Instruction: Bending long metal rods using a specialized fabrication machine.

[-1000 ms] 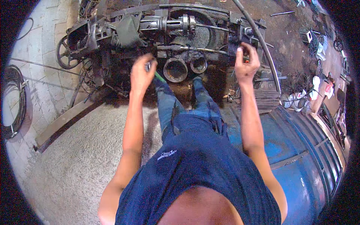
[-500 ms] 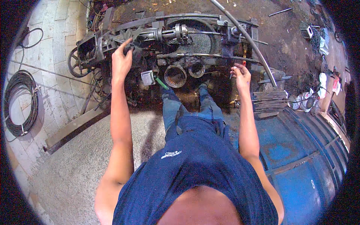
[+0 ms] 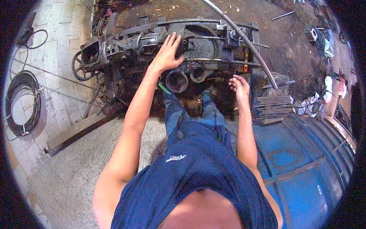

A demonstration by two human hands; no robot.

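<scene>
Has moved the left hand (image 3: 167, 53) rightward, now spread over the grey cloth (image 3: 177, 29), likewise shifted from the left part of the shaft (image 3: 133, 41) to its right end. Has drawn the right hand (image 3: 239, 87) nearer.

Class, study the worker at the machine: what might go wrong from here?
1. The left hand is bare, on a grey cloth against the machine; if any part there turns, it might snag cloth and fingers. Whether it is running cannot be told.
2. The long bar slants near the right hand, so a reach that way might knock it.
3. The thin rods lie piled nearby; a bump might scatter them.
</scene>
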